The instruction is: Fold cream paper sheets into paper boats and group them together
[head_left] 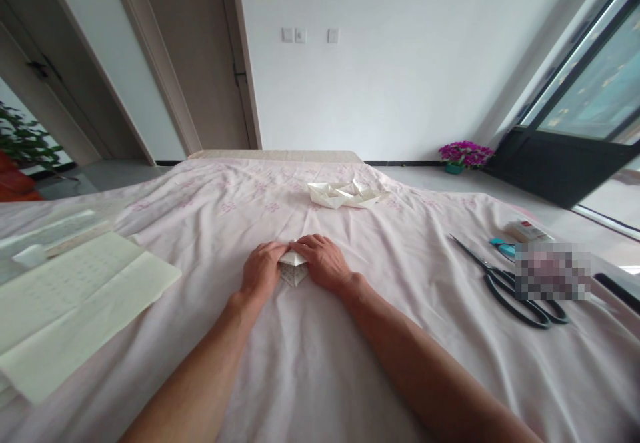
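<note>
A small piece of folded paper (294, 273) with printed marks lies on the pink cloth in front of me, its lower corner pointing towards me. My left hand (263, 265) grips its left side, fingers bent over the edge. From the right, my right hand (323, 260) presses on the paper with its fingers closed over the upper part. Both hands hide much of the sheet. Beyond them stand white folded paper boats (345, 195), side by side and touching.
Loose paper sheets (90, 296) are stacked at the left. Black-handled scissors (515, 289) lie open at the right, beside a blue object (503, 248) and a small white pack (529, 231). A patterned pink cloth (210, 229) covers the surface in folds. Purple flowers (465, 154) stand by the wall.
</note>
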Tool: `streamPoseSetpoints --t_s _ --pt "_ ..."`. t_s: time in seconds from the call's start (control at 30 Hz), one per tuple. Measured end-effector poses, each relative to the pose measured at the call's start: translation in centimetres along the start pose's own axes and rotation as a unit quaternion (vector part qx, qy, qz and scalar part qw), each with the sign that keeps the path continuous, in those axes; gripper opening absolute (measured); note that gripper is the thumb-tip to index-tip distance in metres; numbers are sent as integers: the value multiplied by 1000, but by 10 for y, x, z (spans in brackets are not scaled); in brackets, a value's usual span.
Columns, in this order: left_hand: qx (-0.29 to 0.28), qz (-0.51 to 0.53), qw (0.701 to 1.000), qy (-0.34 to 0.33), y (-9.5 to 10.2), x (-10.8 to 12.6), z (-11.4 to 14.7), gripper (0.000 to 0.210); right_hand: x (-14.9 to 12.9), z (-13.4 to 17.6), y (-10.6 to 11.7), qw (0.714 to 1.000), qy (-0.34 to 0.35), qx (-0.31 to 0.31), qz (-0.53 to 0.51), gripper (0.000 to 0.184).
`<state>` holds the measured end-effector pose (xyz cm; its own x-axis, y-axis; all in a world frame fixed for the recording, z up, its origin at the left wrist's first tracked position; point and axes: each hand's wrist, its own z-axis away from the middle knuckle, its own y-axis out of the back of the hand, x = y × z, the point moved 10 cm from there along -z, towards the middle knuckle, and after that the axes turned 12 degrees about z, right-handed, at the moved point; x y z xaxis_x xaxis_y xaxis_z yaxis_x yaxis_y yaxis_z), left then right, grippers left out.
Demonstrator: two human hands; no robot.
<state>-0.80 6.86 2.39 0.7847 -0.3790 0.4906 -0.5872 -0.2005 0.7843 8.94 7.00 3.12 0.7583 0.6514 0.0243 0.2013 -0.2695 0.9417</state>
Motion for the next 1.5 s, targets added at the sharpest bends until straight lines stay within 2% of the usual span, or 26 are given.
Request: streamPoseSetpoints --t_s 0.13,0.3,0.5,0.6,0.8,1.1,1.23,1.37,1.43,1.5 --pt "-9 6 999 -43 -4 5 4 47 -7 4 0 999 32 -16 5 49" --pt "-36 2 997 -64 -9 4 6 54 -12 7 -1 998 42 -51 7 43" --pt "-83 -29 993 -84 -13 5 9 58 -15 9 3 998 47 -43 5 41" --pt "-71 -48 993 -86 -7 8 12 54 -12 9 5 999 37 -36 9 38" --pt "-49 -56 987 -142 3 26 24 36 -11 9 6 998 32 -49 7 34" --pt "-90 -84 987 -102 -7 7 32 48 -22 10 6 993 85 -71 -45 35" --pt "-91 -123 984 -95 -7 13 37 49 -23 11 10 991 96 -66 -59 32" --pt "-91 -174 976 -89 -7 22 41 47 -22 12 8 977 133 -77 -146 37" --pt "-103 -198 971 -88 -10 24 42 46 -11 10 4 975 108 -60 -186 42" --pt "-111 -217 966 -86 -13 25 44 48 4 6 1 981 57 -20 -184 45"
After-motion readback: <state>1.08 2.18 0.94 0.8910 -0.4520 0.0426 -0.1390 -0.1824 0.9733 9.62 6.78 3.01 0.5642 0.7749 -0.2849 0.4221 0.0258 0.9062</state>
